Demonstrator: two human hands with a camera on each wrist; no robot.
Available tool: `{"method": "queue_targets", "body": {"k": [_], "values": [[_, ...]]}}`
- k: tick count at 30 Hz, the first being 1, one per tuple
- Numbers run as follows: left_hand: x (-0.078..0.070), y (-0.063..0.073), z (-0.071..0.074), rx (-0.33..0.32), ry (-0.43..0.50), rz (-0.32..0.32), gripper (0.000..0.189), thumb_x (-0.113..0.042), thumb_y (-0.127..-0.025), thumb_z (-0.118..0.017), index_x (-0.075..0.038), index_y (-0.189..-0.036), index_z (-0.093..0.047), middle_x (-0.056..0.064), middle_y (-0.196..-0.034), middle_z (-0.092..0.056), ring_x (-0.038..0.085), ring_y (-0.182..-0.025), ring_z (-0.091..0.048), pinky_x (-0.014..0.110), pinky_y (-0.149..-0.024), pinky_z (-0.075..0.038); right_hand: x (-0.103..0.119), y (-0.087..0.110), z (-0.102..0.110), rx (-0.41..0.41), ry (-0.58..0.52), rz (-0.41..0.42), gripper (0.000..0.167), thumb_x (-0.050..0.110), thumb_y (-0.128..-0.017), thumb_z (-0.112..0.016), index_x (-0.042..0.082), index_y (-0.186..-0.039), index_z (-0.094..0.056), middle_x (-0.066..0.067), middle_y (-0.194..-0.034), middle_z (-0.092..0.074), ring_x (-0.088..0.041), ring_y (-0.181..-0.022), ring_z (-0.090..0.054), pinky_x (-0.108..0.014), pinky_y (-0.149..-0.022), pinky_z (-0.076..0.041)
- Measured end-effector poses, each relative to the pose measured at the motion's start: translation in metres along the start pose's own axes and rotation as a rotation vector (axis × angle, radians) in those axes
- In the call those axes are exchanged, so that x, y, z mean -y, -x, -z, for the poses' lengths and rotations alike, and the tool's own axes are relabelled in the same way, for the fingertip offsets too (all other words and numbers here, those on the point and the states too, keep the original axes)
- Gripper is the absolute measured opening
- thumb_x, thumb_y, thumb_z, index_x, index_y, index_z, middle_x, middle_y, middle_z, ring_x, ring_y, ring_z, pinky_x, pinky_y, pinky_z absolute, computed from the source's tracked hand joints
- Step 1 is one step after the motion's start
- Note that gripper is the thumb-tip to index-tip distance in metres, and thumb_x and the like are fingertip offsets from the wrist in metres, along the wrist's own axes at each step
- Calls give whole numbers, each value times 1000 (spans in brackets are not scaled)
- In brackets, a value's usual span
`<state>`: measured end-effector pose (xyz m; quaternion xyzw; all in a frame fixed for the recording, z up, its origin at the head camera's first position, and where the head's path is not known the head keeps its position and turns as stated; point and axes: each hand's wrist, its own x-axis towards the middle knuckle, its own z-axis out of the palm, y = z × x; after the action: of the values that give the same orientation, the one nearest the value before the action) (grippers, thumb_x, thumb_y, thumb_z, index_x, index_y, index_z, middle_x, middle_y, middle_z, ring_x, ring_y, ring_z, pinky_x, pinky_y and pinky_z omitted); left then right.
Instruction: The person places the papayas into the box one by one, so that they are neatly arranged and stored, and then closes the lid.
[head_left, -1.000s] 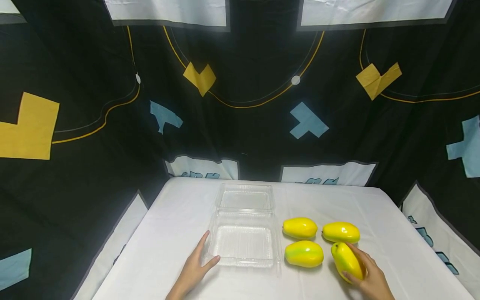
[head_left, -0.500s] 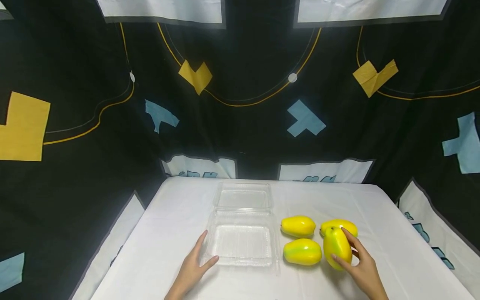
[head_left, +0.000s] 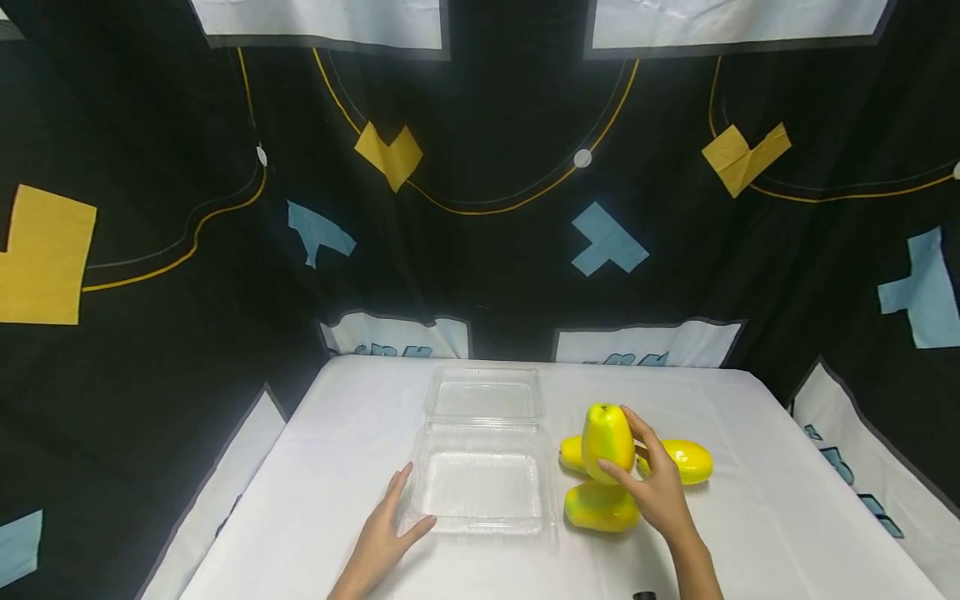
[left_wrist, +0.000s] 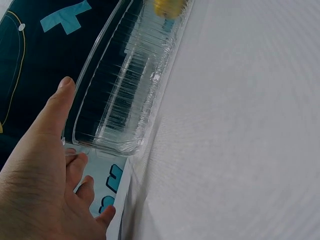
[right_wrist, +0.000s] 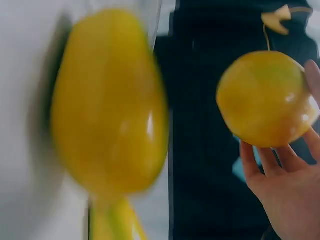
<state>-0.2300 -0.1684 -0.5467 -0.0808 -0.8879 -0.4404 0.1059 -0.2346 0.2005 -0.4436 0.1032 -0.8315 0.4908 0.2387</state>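
A clear plastic clamshell container [head_left: 480, 527] lies opened flat on the table, its lid [head_left: 486, 392] toward the back. My left hand [head_left: 378, 537] is at the container's near left corner, fingers spread; in the left wrist view its thumb [left_wrist: 62, 97] lies alongside the rim. Raised off the table, a glossy yellow papaya [head_left: 606, 442] is held upright between the fingers and thumb of my right hand [head_left: 663, 496]. Below and behind it are three more papayas: one in front [head_left: 600, 508], one partly hidden at the left [head_left: 572, 454], one at the right [head_left: 688, 462].
White cloth covers the table [head_left: 360, 417]. Black fabric with yellow and blue patches [head_left: 487, 267] hangs around its back and sides. A small dark object [head_left: 643, 595] shows at the bottom edge, too cut off to identify.
My right hand has lifted the papaya from the front right of the group and carried it left and back, above the others. My left hand stays at the container.
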Motion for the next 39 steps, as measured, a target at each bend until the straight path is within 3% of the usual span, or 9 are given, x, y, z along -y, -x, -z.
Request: {"method": "queue_targets", "body": {"k": [2, 7, 10, 16, 22, 27, 39], "values": [[-1, -1, 1, 0, -9, 0, 86, -42, -81, -68, -8, -146, -24, 23, -147, -23, 44, -132, -22, 63, -100, -24, 5, -5, -14, -3, -69, 31, 73, 12, -77, -76, 16, -140, -40, -7, -134, -47, -17, -116, -46, -26, -94, -41], [0, -1, 0, -2, -18, 7, 87, -43, -80, -69, -8, -146, -25, 24, -146, -24, 45, -132, -22, 65, -98, -24, -2, -12, -52, 12, -201, 26, 74, 17, -76, -78, 24, -139, -40, -1, -133, -48, -18, -115, -46, -41, -93, -43], [0, -2, -2, 1, -16, 15, 86, -44, -80, -68, -8, -146, -25, 25, -146, -23, 46, -131, -22, 66, -97, -24, 10, -14, -69, 27, -229, 37, 74, 16, -76, -78, 19, -139, -39, -4, -133, -47, -21, -115, -47, -45, -93, -42], [2, 0, -3, -3, -8, 17, 86, -43, -80, -69, -8, -146, -25, 23, -147, -23, 45, -132, -21, 65, -99, -23, 48, -20, -97, 69, -223, 125, 72, 5, -74, -77, 3, -136, -41, -13, -130, -48, -28, -116, -45, -48, -91, -40], [2, -1, -1, -6, -18, 23, 86, -44, -79, -70, -12, -146, -27, 21, -147, -25, 43, -133, -22, 64, -99, -24, 29, -29, -139, 133, -197, 216, 76, 15, -72, -81, 14, -137, -42, -3, -131, -48, -23, -116, -44, -55, -93, -39], [2, -1, 0, 0, -11, 5, 85, -42, -80, -70, -14, -146, -26, 20, -148, -25, 42, -133, -22, 64, -99, -24, 23, -30, -161, 168, -162, 313, 73, 24, -74, -79, 16, -137, -42, -2, -131, -47, -23, -117, -43, -53, -93, -41], [5, -1, 0, -6, 4, -40, 83, -38, -81, -70, -14, -147, -26, 20, -147, -25, 43, -132, -23, 66, -98, -25, 12, -33, -196, 284, -41, 345, 73, 29, -75, -78, 17, -137, -41, -3, -131, -46, -21, -118, -41, -46, -95, -41]]}}
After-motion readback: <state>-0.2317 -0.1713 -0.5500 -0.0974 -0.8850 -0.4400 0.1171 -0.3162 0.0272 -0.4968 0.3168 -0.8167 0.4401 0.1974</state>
